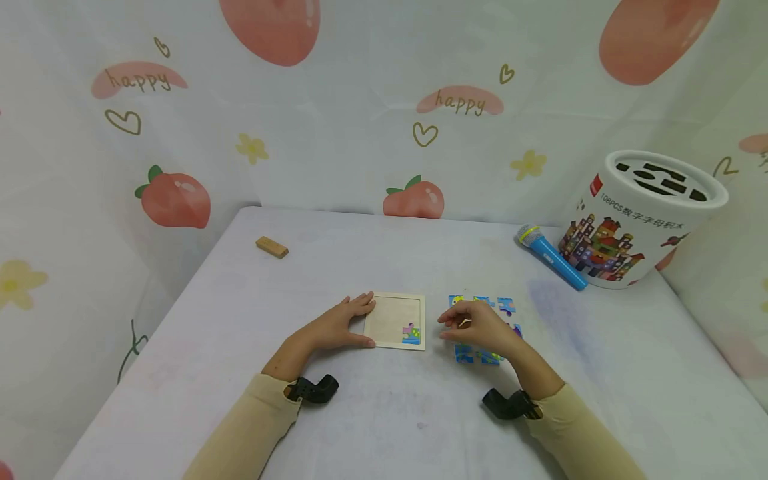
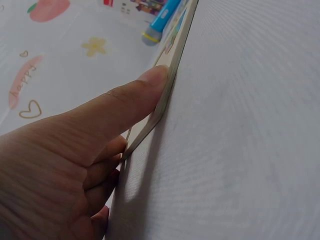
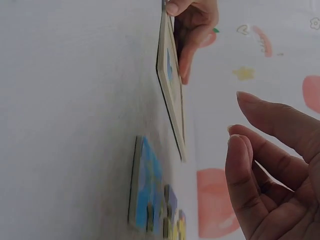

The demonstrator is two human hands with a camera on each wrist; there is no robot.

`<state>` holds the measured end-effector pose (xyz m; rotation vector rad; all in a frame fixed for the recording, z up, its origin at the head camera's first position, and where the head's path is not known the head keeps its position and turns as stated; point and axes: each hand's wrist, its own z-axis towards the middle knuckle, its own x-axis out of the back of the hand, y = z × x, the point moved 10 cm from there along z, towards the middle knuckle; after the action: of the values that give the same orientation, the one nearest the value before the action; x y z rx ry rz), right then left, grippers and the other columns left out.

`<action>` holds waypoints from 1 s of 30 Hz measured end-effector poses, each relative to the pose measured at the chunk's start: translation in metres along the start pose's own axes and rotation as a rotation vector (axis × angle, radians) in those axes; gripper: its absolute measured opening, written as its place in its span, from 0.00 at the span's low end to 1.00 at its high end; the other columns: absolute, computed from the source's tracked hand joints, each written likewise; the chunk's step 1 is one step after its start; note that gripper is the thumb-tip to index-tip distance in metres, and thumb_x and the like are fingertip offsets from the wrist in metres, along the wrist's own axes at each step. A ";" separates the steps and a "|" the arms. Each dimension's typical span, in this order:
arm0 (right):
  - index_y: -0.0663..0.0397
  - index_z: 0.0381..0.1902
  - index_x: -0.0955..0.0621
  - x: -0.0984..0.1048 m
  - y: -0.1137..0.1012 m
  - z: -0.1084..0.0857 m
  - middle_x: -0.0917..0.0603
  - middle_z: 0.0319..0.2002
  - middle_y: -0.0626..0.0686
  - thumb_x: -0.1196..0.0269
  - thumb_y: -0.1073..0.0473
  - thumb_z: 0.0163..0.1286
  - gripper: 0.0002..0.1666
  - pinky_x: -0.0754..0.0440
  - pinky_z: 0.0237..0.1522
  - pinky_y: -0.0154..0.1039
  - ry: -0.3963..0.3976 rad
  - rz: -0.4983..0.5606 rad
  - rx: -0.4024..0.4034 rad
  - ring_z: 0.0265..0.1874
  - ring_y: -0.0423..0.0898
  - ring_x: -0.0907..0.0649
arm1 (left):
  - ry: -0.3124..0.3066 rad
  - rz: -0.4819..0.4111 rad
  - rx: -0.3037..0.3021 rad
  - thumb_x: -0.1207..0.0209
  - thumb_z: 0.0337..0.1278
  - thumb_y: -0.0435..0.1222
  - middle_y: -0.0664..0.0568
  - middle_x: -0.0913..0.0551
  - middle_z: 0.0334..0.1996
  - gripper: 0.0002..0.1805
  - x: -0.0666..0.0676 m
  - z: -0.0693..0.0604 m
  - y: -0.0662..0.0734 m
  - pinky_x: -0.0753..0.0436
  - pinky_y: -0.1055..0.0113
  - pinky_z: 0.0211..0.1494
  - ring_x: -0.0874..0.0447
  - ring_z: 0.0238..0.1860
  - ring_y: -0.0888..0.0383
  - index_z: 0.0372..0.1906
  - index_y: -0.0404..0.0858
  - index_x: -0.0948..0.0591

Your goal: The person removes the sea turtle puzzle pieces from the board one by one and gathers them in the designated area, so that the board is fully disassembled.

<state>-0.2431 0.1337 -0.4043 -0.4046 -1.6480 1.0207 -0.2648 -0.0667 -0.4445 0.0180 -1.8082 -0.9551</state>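
Note:
My left hand (image 1: 337,325) rests on the left side of a square wooden puzzle tray (image 1: 384,347). Its thumb presses the near left corner, and the other fingers touch the far left edge, as the left wrist view also shows the thumb (image 2: 150,80) on the rim. One colourful puzzle piece (image 1: 411,335) lies in the tray's near right corner. Above several loose puzzle pieces (image 1: 464,354) hovers my right hand (image 1: 477,327), partly covering them. In the right wrist view its thumb and bent fingers (image 3: 240,180) are apart, with nothing visible between them.
A small wooden block (image 1: 273,247) lies at the back left of the white-covered table. At the back right, a blue toy microphone (image 1: 555,260) lies against a large white bucket (image 1: 636,220) with printed pictures. A patterned cloth (image 1: 336,120) hangs behind the table.

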 end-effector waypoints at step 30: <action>0.62 0.41 0.18 -0.047 -0.010 0.042 0.17 0.33 0.51 0.29 0.60 0.52 0.18 0.20 0.35 0.31 -0.102 -0.085 -0.043 0.31 0.40 0.21 | 0.000 -0.013 -0.018 0.33 0.45 0.50 0.48 0.50 0.74 0.48 0.000 0.000 0.000 0.56 0.51 0.75 0.56 0.75 0.51 0.70 0.36 0.41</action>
<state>-0.2629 0.0777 -0.4264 -0.3129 -1.7658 0.9569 -0.2652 -0.0666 -0.4452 0.0179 -1.8014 -0.9804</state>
